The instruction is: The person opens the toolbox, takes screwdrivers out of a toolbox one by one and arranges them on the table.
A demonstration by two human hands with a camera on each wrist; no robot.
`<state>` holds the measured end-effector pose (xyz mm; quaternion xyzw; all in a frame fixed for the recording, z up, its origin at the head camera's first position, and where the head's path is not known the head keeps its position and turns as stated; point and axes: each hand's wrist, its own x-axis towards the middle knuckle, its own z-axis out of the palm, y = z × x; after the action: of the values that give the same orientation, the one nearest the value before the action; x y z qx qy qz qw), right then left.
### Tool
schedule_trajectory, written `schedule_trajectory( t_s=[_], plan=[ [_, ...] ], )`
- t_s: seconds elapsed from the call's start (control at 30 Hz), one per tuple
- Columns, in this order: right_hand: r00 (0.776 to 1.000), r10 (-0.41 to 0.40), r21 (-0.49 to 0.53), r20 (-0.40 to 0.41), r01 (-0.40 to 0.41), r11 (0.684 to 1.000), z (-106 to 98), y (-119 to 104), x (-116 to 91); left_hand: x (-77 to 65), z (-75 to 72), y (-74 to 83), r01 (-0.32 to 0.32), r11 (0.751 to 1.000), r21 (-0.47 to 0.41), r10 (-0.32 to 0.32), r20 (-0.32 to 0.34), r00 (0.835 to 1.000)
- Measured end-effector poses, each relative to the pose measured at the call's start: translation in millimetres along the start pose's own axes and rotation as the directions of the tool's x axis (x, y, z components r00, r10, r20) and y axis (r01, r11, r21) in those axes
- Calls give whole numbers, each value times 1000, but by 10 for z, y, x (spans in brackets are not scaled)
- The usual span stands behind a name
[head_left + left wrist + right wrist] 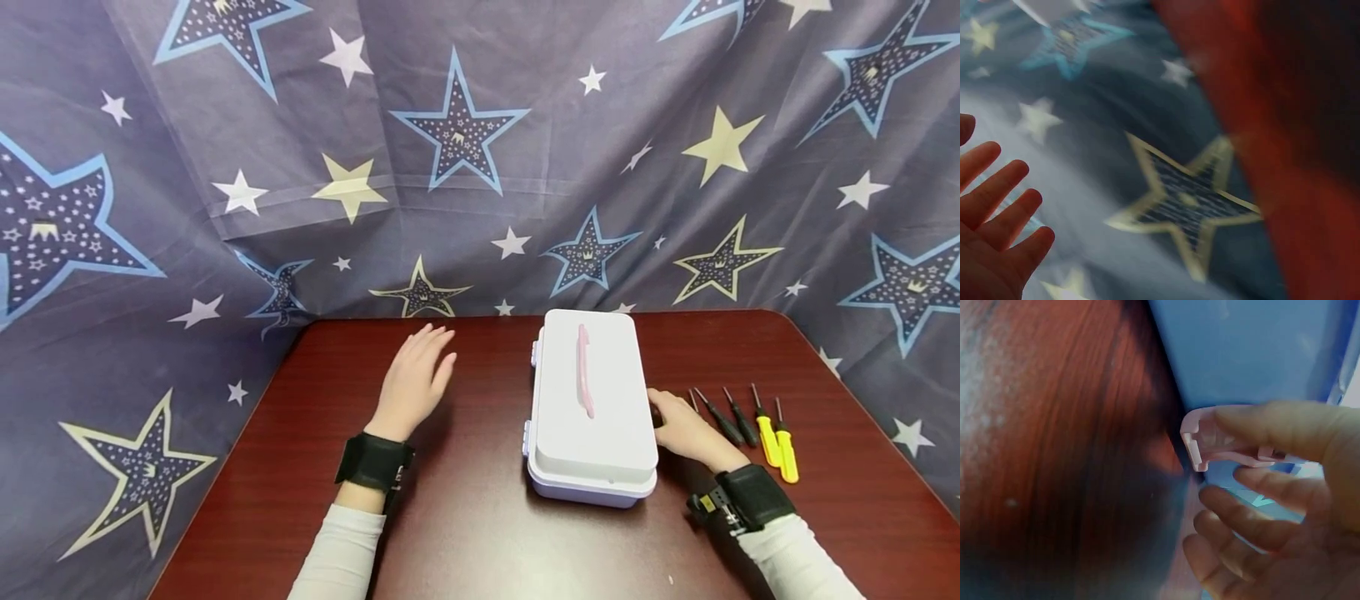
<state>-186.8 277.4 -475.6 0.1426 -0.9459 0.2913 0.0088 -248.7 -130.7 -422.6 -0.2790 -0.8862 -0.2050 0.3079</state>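
Note:
On the table stands a storage box with a white lid (553, 442), a pink carry handle (584, 375) and a bluish-purple base (585, 493). My right hand (690, 429) is at the box's right side. In the right wrist view its thumb lies on a pink latch (1210, 434) that sticks out from the box wall (1241, 356), and the index fingertip is at the latch's lower edge. My left hand (412, 383) is raised left of the box, holding nothing, its fingers extended; in the left wrist view those fingers (1007, 219) are spread.
Right of my right hand lie several screwdrivers: black-handled ones (741, 425) and two with yellow handles (768, 442). The dark red table (465, 517) reaches back to a grey-blue curtain (495, 225) printed with stars. Two purple clasps (527, 437) are on the box's left side.

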Motion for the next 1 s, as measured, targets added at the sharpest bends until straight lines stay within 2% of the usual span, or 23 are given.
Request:
schedule_trajectory(
  t_s=[0.1, 0.23, 0.43, 0.67, 0.8, 1.0],
  plan=[
    [1000, -19, 20, 14, 18, 1000, 26, 10, -13, -119, 56, -167, 61, 998, 29, -61, 4, 998],
    [1000, -10, 15, 17, 10, 1000, 8, 16, -21, -159, 86, -275, 85, 995, 44, -85, -1, 996],
    [999, -1, -19, 45, 2, 1000, -163, 30, -33, -146, 80, -320, 139, 989, 42, -140, 24, 990],
    [996, 32, 58, 85, -37, 998, -470, 3, -103, -139, 111, -311, 157, 987, 28, -159, 51, 986],
    [998, 24, 83, 65, -29, 996, -562, -87, -100, -141, 111, -290, 152, 988, 30, -153, 55, 987],
    [1000, 7, 67, 7, -8, 998, -547, -262, -73, -142, 136, -279, 140, 990, 31, -142, 84, 986]
  ],
)
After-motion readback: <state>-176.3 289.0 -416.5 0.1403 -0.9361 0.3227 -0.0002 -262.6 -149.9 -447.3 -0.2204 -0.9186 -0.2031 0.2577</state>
